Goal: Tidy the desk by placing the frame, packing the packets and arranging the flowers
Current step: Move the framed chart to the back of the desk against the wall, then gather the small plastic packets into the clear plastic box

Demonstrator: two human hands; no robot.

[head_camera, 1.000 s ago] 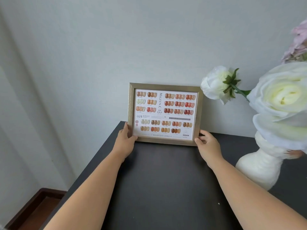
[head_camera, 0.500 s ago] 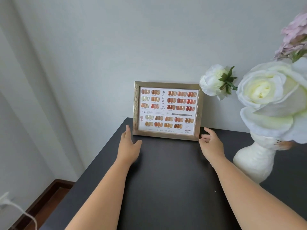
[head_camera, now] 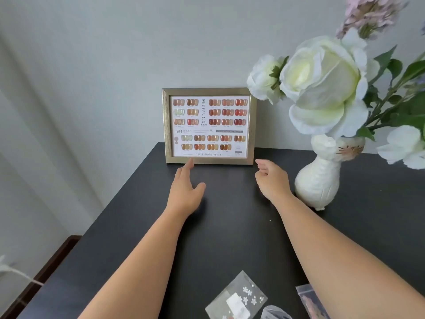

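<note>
Fingers first: those of the left hand (head_camera: 185, 192) are spread and empty, one fingertip at the lower edge of the frame (head_camera: 208, 125) (touching or just short, I cannot tell); those of the right hand (head_camera: 272, 178) are loosely curled, holding nothing, just beside the frame's right corner. Nearest, at the near edge of the desk (head_camera: 230, 226), lie clear packets (head_camera: 236, 298), unpacked. Farther, to the right, stands the white vase (head_camera: 318, 180) with its flowers (head_camera: 322, 88). Farthest, the frame stands upright against the wall. A nudge from that fingertip could tip it, and a careless right forearm could topple the vase.
</note>
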